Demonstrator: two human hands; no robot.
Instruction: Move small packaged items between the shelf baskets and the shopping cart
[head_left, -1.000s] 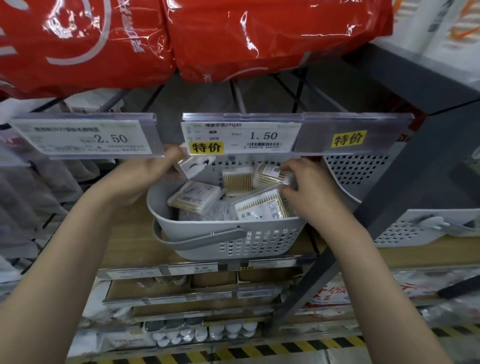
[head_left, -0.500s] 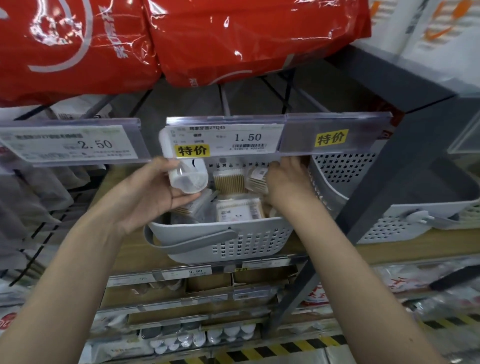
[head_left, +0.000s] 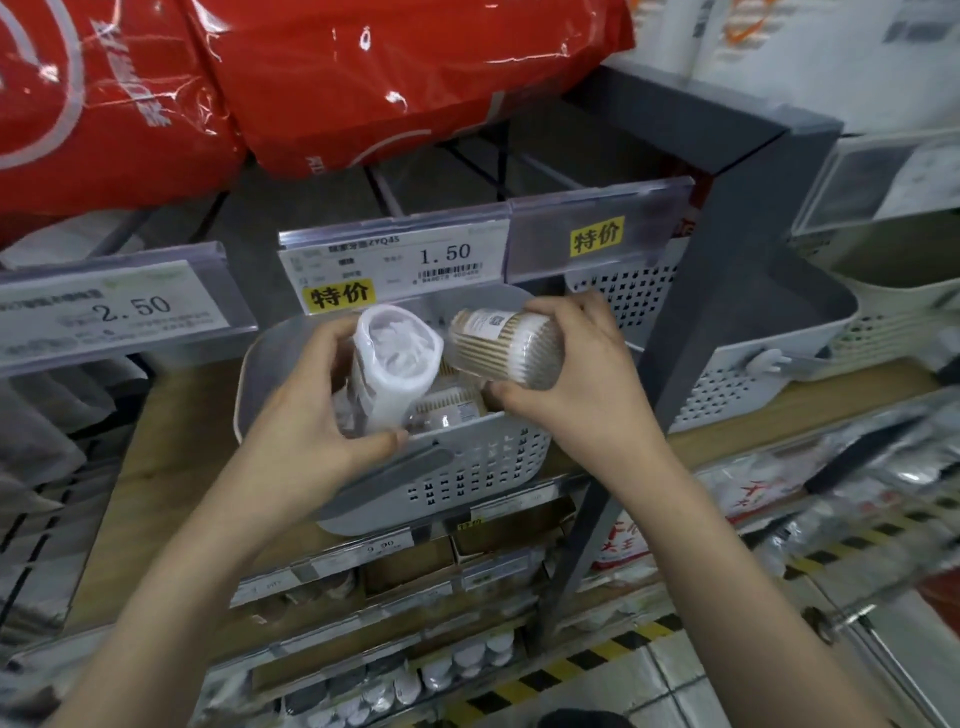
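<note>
**Two packs lifted, none in the cart yet**

Held up over the grey basket (head_left: 467, 467): a clear pack of cotton swabs (head_left: 506, 345) and a white tub (head_left: 392, 358), side by side and touching or nearly so, both raised clear of the basket's rim. More swab packs (head_left: 449, 410) left lying inside the basket, near its front wall. Judged from this: picking under way, carrying and dropping into the cart not yet done; no cart clearly in view, only a blurred metal bar at the lower right edge that may or may not belong to one.

Right hand (head_left: 582, 384) wrapped round the swab pack, fingers (head_left: 558, 312) curled over its top and far end, thumb pressed under its near edge; a firm grasp, not released. Left hand (head_left: 306, 421) gripping the white tub, thumb (head_left: 382, 441) hooked under its lower end, the other fingers curled round its far side by the basket's left rim. Neither hand slack, neither clenched on nothing.

Basket seated on the wooden shelf (head_left: 176, 447), towards its front edge, handle folded down against the front wall. Behind the rim, a price tag (head_left: 395, 260) reading 1.50 with a yellow sticker. A second, paler basket (head_left: 727, 384) just beside, at the right of the grey upright post (head_left: 691, 332). Red bags (head_left: 363, 78) stacked on the shelf above.
</note>
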